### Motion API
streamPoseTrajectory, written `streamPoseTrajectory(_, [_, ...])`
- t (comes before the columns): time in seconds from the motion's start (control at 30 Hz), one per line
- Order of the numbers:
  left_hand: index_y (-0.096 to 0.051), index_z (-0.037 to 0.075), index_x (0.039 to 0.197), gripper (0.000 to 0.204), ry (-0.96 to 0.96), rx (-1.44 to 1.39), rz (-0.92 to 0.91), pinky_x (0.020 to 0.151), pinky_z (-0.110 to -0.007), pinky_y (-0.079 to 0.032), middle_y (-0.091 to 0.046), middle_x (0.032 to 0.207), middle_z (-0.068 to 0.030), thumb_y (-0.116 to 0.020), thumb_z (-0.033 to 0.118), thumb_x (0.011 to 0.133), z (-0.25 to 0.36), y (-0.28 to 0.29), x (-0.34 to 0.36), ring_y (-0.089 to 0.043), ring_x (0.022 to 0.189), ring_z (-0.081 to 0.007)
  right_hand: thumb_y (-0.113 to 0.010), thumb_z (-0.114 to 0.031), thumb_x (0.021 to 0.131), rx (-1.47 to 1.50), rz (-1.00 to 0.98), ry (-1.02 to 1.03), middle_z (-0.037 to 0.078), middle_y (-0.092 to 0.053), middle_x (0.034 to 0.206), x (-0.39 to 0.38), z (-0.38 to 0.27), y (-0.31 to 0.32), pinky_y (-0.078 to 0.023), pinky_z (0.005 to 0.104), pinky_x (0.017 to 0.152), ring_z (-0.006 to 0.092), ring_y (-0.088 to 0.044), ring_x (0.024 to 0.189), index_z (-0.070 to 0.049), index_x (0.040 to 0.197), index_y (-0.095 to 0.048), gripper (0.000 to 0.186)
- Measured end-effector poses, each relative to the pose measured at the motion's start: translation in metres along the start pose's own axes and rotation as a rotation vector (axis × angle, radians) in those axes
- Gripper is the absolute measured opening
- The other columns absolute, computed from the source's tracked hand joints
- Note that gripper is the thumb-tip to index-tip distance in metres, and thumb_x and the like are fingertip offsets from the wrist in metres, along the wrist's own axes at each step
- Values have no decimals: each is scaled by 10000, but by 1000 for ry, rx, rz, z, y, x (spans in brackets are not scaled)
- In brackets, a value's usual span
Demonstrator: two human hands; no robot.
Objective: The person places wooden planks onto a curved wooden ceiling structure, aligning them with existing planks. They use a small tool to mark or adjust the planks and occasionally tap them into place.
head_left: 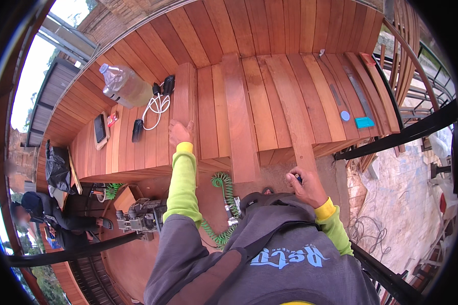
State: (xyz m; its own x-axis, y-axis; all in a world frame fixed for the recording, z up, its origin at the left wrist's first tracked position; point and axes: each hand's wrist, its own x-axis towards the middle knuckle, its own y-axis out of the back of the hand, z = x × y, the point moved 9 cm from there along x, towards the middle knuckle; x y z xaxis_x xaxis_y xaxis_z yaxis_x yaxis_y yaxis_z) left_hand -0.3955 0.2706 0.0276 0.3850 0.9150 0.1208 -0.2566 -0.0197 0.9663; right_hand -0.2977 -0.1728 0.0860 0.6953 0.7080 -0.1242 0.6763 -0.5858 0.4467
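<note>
My left hand (pixel 180 133) is closed over the near part of a thick reddish wooden plank (pixel 184 91) lying across the slatted bench. My right hand (pixel 309 188) is closed around a small dark pen-like object (pixel 298 179); most of it is hidden by the fingers. That hand is beside the near end of a long narrow board (pixel 296 112), which juts past the bench edge. Between my hands, another loose board (pixel 239 117) also overhangs the edge.
On the wooden bench (pixel 158 147) are a clear jug (pixel 124 86), a white cable (pixel 158 108), a phone (pixel 100 128), a blue disc (pixel 345 116) and a teal item (pixel 364 122). Below are a green coiled hose (pixel 223 183) and a compressor (pixel 140 217). A person (pixel 61 218) sits at left.
</note>
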Motion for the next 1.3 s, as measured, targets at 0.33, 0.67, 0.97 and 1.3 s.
streamPoseTrajectory(0.33, [-432, -55, 1242, 744, -147, 33, 199, 944, -480, -411, -537, 1168, -272, -697, 438, 754, 35, 33, -24, -530, 1080, -417, -558, -125, 907, 39, 396, -18, 101, -589, 600, -21, 52, 71, -451, 290, 534, 146, -577, 548, 33, 851, -615, 177])
streamPoseTrajectory(0.67, [-548, -86, 1172, 540, -166, -570, -7, 939, -424, -433, -583, 1160, -257, -628, 355, 872, 80, 33, -187, -550, 1095, -392, -550, -196, 923, 55, 514, -169, 96, -594, 593, -34, 132, 109, -456, 311, 540, 180, -595, 550, 9, 862, -630, 228])
streamPoseTrajectory(0.97, [-343, -90, 1337, 920, -41, -206, -195, 958, -457, -419, -483, 1273, -306, -687, 535, 757, 113, 24, -221, -483, 1181, -424, -552, -141, 899, 44, 289, -166, 117, -585, 611, -14, 169, 93, -447, 316, 553, 190, -574, 560, 16, 880, -631, 176])
streamPoseTrajectory(1.3, [-379, -62, 1270, 873, 42, -135, -257, 866, -487, -466, -567, 1131, -308, -737, 491, 696, 112, 20, -232, -564, 1033, -451, -540, -192, 924, 106, 97, -187, 82, -591, 611, 2, 179, 86, -450, 284, 516, 134, -570, 537, 26, 887, -627, 238])
